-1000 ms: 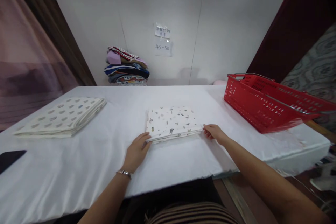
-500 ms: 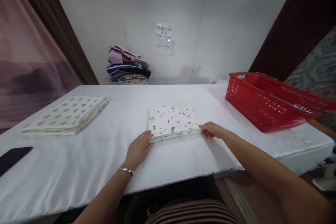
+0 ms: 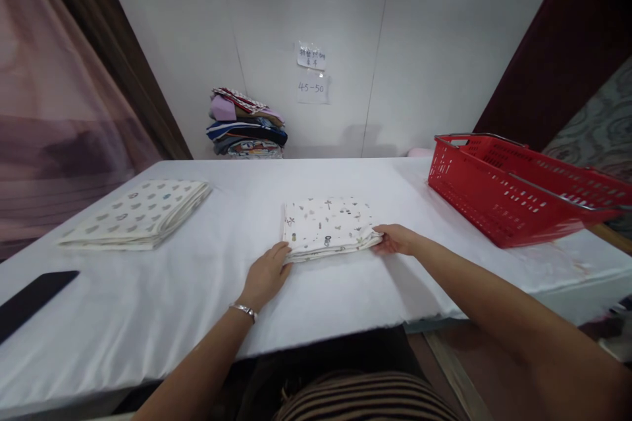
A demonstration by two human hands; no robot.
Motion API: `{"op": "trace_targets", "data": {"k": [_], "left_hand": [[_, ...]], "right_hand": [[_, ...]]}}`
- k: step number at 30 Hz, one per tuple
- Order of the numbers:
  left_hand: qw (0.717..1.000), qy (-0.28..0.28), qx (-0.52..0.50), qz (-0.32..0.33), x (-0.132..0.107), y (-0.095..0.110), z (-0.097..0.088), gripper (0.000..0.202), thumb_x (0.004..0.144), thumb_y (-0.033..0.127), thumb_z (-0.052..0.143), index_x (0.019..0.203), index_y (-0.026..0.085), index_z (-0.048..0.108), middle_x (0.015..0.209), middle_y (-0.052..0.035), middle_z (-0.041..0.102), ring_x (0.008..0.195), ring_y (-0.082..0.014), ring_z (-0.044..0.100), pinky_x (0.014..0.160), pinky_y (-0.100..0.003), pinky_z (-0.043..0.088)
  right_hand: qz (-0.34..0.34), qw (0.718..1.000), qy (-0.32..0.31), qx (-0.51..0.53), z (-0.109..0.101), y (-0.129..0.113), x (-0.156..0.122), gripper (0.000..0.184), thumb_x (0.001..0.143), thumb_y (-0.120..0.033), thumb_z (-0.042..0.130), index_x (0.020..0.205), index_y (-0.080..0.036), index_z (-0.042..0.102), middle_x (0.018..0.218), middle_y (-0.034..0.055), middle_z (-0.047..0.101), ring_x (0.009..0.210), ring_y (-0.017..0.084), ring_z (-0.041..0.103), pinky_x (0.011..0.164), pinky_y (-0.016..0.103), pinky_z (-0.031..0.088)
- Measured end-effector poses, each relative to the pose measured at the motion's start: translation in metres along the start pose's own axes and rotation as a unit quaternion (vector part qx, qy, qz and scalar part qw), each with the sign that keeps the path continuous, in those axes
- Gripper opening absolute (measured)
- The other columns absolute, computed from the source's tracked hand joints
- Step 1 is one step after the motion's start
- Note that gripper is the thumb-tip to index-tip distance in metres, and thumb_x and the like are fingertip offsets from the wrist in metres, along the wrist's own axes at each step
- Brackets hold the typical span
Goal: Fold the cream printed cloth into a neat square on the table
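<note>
A folded white cloth with small dark prints (image 3: 328, 225) lies in the middle of the white table (image 3: 148, 302). My left hand (image 3: 266, 274) grips its near left corner, fingers tucked under the edge. My right hand (image 3: 395, 239) pinches the near right corner, and that edge is lifted a little off the table. A silver bracelet sits on my left wrist.
A second folded patterned cloth (image 3: 138, 214) lies at the left. A red plastic basket (image 3: 513, 187) stands at the right. A dark phone (image 3: 32, 296) rests at the left edge. A stack of folded fabrics (image 3: 247, 125) sits against the back wall under two paper notes (image 3: 312, 72).
My right hand has closed on the cloth's right corner and slid slightly under it, raising the edge. The left hand stays on the left corner. The view shifted a little to the left.
</note>
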State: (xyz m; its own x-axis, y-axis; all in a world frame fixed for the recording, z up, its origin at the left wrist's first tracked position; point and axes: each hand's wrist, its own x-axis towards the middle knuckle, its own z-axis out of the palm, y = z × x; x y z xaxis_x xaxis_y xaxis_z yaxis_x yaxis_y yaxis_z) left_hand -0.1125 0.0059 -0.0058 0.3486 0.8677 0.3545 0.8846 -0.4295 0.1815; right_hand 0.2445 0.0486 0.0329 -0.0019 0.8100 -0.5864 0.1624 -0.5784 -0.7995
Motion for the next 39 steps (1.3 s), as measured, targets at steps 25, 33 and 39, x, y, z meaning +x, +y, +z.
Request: {"op": "trace_targets", "data": {"k": [25,33,39], "left_hand": [[0.987,0.025,0.04,0.155,0.031,0.048,0.0,0.045,0.082,0.035,0.05,0.123,0.018,0.044,0.126,-0.0103,0.049,0.116,-0.0252,0.042,0.096,-0.045,0.031],[0.987,-0.019,-0.008,0.162,0.049,0.056,0.015,0.03,0.088,0.031,0.041,0.115,0.022,0.051,0.112,-0.0052,0.059,0.102,-0.0201,0.051,0.085,-0.036,0.04],[0.989,-0.037,-0.016,0.14,0.048,0.053,0.013,0.029,0.089,0.03,0.04,0.113,0.022,0.051,0.109,-0.0027,0.061,0.1,-0.0189,0.053,0.083,-0.035,0.041]], "right_hand": [[-0.169,0.93,0.2,-0.258,-0.023,0.032,-0.003,0.028,0.077,-0.043,0.054,0.088,-0.017,0.054,0.067,0.0044,0.061,0.059,0.016,0.057,0.056,0.029,0.046],[-0.553,0.668,0.108,-0.487,-0.012,0.039,-0.012,0.031,0.082,-0.034,0.053,0.11,-0.022,0.056,0.11,0.0097,0.058,0.102,0.022,0.051,0.086,0.037,0.04],[-0.532,0.653,0.101,-0.53,-0.008,0.043,-0.002,0.029,0.086,-0.032,0.046,0.111,-0.022,0.057,0.108,0.0092,0.06,0.099,0.022,0.052,0.083,0.037,0.041]]}}
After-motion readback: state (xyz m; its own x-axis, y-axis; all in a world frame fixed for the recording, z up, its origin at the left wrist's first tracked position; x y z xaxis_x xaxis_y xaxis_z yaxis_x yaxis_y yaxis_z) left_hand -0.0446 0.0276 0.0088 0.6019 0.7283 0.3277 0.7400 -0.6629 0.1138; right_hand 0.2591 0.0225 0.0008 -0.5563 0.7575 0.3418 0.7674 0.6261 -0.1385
